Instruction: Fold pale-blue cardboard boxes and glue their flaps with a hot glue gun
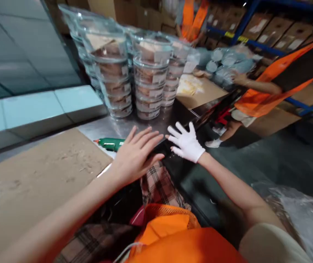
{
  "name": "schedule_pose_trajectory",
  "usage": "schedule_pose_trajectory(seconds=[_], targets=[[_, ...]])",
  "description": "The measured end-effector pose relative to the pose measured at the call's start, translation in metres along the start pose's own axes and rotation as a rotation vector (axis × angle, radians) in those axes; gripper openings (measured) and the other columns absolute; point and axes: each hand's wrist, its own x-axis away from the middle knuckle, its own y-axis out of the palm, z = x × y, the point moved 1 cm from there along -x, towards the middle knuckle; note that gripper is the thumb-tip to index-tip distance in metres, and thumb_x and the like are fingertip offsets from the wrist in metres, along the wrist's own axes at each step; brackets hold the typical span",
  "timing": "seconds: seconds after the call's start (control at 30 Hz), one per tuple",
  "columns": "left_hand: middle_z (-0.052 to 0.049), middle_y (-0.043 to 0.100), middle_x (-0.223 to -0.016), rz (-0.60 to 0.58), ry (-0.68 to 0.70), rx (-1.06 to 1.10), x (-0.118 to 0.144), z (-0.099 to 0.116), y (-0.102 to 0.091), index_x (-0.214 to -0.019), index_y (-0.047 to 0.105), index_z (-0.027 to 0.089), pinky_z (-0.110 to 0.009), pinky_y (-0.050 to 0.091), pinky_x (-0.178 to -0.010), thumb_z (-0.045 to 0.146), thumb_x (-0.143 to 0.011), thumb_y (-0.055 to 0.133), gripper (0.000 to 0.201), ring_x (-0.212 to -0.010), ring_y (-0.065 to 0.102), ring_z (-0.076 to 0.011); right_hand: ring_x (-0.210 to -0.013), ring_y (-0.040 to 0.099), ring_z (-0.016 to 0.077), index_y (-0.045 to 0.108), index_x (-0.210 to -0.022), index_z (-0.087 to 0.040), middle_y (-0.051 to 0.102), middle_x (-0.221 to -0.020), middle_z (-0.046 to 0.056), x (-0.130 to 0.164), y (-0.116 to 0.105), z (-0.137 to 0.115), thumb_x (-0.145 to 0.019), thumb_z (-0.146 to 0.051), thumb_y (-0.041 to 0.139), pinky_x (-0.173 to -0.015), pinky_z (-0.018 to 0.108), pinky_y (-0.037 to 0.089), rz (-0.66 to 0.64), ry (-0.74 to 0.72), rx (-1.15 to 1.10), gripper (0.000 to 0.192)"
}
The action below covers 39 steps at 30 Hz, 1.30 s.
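Observation:
My bare left hand [136, 155] is stretched out over the metal table's front edge, fingers extended and holding nothing. Just beyond its wrist side lies a green glue gun [109, 144] with a reddish tip, partly hidden by the hand. My right hand [186, 143] wears a white glove whose thumb and a fingertip look bare. Its fingers are spread in the air beside the table edge, with nothing in them. Behind both hands stand stacks of clear round containers [149, 78] with brown and cream-coloured pieces inside.
A worn cardboard sheet [49, 164] covers the table's left part. Farther back are another cardboard sheet [200, 95] and more clear containers [229, 58]. A co-worker in an orange vest [266, 95] stands at right. Clear plastic wrapping [304, 212] lies at lower right.

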Motion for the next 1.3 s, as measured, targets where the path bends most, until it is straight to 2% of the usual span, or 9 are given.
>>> schedule_pose_trajectory(seconds=[0.17, 0.37, 0.47, 0.6, 0.73, 0.8, 0.93, 1.13, 1.3], targets=[[-0.019, 0.064, -0.156, 0.01, -0.081, 0.14, -0.049, 0.071, 0.073, -0.147, 0.064, 0.02, -0.067, 0.042, -0.126, 0.056, -0.106, 0.054, 0.056, -0.15, 0.056, -0.0404, -0.164, 0.028, 0.0474, 0.062, -0.153, -0.036, 0.058, -0.163, 0.008, 0.063, -0.038, -0.026, -0.099, -0.036, 0.063, -0.123, 0.091, 0.007, -0.046, 0.021, 0.101, 0.054], [-0.016, 0.069, -0.151, 0.022, -0.072, 0.287, -0.058, 0.13, 0.103, -0.138, 0.073, 0.02, -0.062, 0.051, -0.121, 0.052, -0.104, 0.06, 0.048, -0.153, 0.052, -0.0426, -0.167, 0.019, 0.0487, 0.051, -0.163, -0.039, 0.053, -0.167, 0.008, 0.098, -0.033, -0.029, -0.096, -0.022, 0.065, -0.12, 0.096, 0.003, -0.05, 0.26, 0.158, 0.07], [-0.011, 0.079, -0.133, 0.018, -0.029, 0.396, -0.057, 0.135, 0.102, -0.124, 0.079, 0.029, -0.053, 0.062, -0.107, 0.041, -0.104, 0.06, 0.03, -0.136, 0.069, -0.0361, -0.167, 0.018, 0.0493, 0.056, -0.159, -0.034, 0.051, -0.169, 0.009, 0.111, -0.036, -0.032, -0.096, -0.02, 0.064, -0.12, 0.096, 0.008, -0.064, 0.291, 0.177, 0.065], [-0.007, 0.082, -0.103, 0.019, -0.001, 0.486, -0.065, 0.119, 0.102, -0.107, 0.08, 0.034, -0.043, 0.066, -0.087, 0.027, -0.101, 0.06, 0.022, -0.096, 0.079, -0.0286, -0.165, 0.023, 0.051, 0.074, -0.14, -0.02, 0.069, -0.15, 0.016, 0.128, -0.053, -0.033, -0.098, -0.032, 0.067, -0.122, 0.093, 0.015, -0.116, 0.208, 0.17, 0.044], [-0.016, 0.073, -0.133, 0.219, -0.068, 0.532, -0.08, 0.107, 0.106, -0.137, 0.068, 0.025, -0.05, 0.058, -0.108, 0.04, -0.102, 0.06, 0.039, -0.126, 0.069, -0.0333, -0.163, 0.028, 0.0517, 0.077, -0.133, -0.023, 0.074, -0.14, 0.013, 0.137, -0.068, -0.031, -0.097, -0.035, 0.071, -0.122, 0.093, 0.012, -0.163, 0.166, 0.157, 0.039], [-0.016, 0.075, -0.13, 0.052, -0.082, 0.585, -0.087, 0.108, 0.11, -0.128, 0.072, 0.02, -0.05, 0.057, -0.108, 0.049, -0.104, 0.056, 0.04, -0.127, 0.069, -0.0344, -0.163, 0.029, 0.0517, 0.078, -0.131, -0.023, 0.074, -0.14, 0.013, 0.139, -0.069, -0.029, -0.097, -0.035, 0.071, -0.121, 0.093, 0.007, -0.181, 0.142, 0.146, 0.037], [-0.006, 0.081, -0.09, -0.4, 0.006, 0.654, -0.089, 0.121, 0.112, -0.084, 0.077, 0.023, -0.041, 0.062, -0.094, 0.055, -0.105, 0.056, 0.043, -0.097, 0.078, -0.0291, -0.164, 0.026, 0.0516, 0.082, -0.124, -0.021, 0.074, -0.14, 0.016, 0.142, -0.057, -0.022, -0.095, -0.034, 0.068, -0.12, 0.094, 0.004, -0.194, 0.142, 0.103, 0.035], [-0.008, 0.081, -0.126, -0.181, -0.003, 0.691, -0.064, 0.147, 0.114, -0.111, 0.083, 0.031, -0.045, 0.064, -0.102, 0.031, -0.1, 0.064, 0.022, -0.117, 0.077, -0.0307, -0.164, 0.029, 0.0481, 0.077, -0.134, -0.028, 0.069, -0.15, 0.012, 0.154, -0.026, -0.012, -0.088, -0.022, 0.071, -0.125, 0.088, -0.004, -0.119, 0.277, 0.107, 0.047], [-0.003, 0.081, -0.088, -0.295, -0.188, 0.996, -0.061, 0.149, 0.123, -0.094, 0.081, 0.028, -0.037, 0.064, -0.081, 0.019, -0.092, 0.069, 0.015, -0.082, 0.078, -0.0235, -0.164, 0.028, 0.0486, 0.08, -0.13, -0.024, 0.064, -0.156, 0.014, 0.158, -0.032, -0.018, -0.092, -0.023, 0.068, -0.124, 0.09, -0.003, -0.181, 0.221, 0.099, 0.04]])
